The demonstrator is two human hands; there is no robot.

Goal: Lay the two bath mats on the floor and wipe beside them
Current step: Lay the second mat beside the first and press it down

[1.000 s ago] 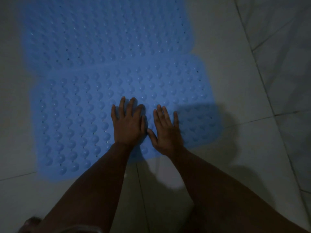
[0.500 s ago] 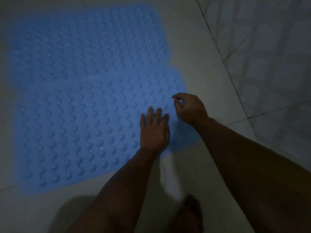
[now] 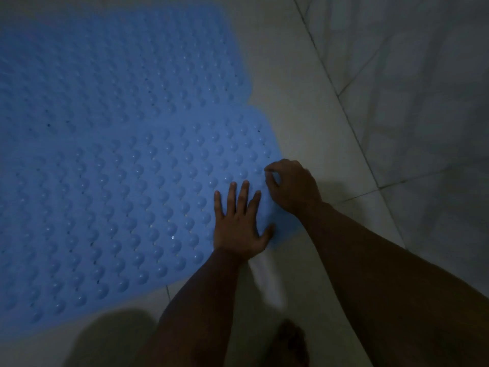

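Mats (image 3: 119, 168) are lying flat on the floor (image 3: 312, 120), edges touching. The left hand (image 3: 238, 226) is pressing the near one, fingers spread; the right hand (image 3: 293, 186) is pinching its edge. Tugging there risks shifting or buckling it.

Near mat (image 3: 119, 221) lies on floor (image 3: 304, 107), far mat (image 3: 119, 70) behind it, edges touching. Left hand (image 3: 238, 226) flat on near mat's right end; right hand (image 3: 293, 186) just right of it.
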